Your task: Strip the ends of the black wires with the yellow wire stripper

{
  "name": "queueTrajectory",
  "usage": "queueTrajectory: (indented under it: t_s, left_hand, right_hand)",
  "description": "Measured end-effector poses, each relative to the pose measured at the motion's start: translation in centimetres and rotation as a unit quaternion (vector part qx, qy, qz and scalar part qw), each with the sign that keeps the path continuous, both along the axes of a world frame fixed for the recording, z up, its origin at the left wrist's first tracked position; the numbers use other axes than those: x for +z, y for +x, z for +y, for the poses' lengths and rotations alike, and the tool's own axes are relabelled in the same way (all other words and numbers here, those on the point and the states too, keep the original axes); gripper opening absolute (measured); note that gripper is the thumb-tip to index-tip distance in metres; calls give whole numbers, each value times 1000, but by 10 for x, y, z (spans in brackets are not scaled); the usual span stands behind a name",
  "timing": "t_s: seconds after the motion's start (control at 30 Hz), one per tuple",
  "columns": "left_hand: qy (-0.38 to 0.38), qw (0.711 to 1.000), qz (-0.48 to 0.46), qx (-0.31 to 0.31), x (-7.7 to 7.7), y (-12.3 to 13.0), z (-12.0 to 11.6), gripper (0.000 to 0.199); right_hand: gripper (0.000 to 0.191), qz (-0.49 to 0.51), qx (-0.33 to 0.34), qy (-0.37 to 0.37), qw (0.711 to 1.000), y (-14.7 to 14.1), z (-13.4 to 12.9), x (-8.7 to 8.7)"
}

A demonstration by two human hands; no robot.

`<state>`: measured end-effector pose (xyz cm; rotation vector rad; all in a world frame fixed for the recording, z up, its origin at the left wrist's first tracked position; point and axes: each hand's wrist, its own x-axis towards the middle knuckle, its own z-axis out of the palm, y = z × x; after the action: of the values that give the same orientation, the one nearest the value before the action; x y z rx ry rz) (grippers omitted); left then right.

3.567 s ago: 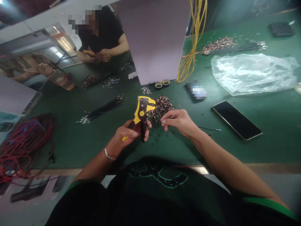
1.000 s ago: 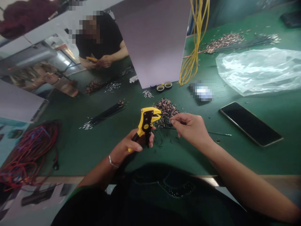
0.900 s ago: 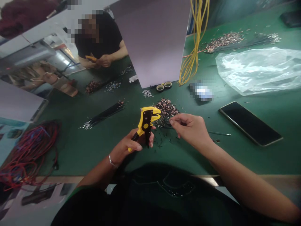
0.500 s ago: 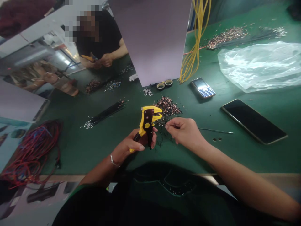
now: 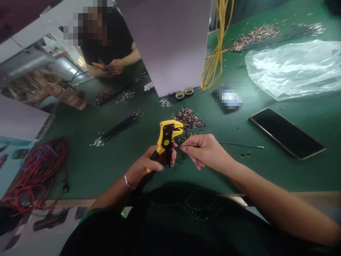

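My left hand (image 5: 151, 158) is wrapped round the handles of a yellow and black wire stripper (image 5: 167, 138). Its jaws point right and look parted. Just right of the tool, my right hand (image 5: 204, 151) has thumb and forefinger pinched together on a thin dark wire (image 5: 241, 145), whose length shows from behind the hand out to the right. The fingers hide the wire's near end. Behind the jaws lies a heap of short black and copper-coloured wire scraps (image 5: 189, 119), with loose bits scattered below it.
A bundle of black wires (image 5: 118, 128) lies left, beyond red cables (image 5: 45, 174). Tape rolls (image 5: 180, 95) sit by an upright panel (image 5: 170, 46). Yellow wires (image 5: 217, 53) hang beside it. At right are a smartphone (image 5: 287, 133) and plastic bag (image 5: 295, 71). Across the table a co-worker's hands (image 5: 114, 67) hold a yellow-handled tool.
My right hand has shifted left, bringing its fingertips closer to the wire stripper. The left hand keeps its hold on the tool. The whole view has shifted slightly.
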<state>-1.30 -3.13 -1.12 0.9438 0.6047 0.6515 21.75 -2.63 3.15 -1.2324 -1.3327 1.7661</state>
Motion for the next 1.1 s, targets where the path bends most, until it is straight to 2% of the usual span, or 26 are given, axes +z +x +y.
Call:
queueTrajectory:
  t_s: [0.37, 0.63, 0.9, 1.1]
  left_hand:
    - [56, 998, 22, -27, -1, 3, 2, 63]
    - [56, 998, 25, -4, -10, -1, 0, 62]
    - [94, 993, 75, -10, 0, 2, -2, 51]
    - [132, 984, 122, -19, -1, -2, -2, 46]
  right_hand:
    - [16, 34, 20, -27, 999, -2, -2, 0]
    - [21, 25, 36, -26, 999, -2, -2, 6]
    - [22, 24, 37, -40, 998, -2, -1, 4]
    - [24, 23, 42, -42, 998, -2, 0, 2]
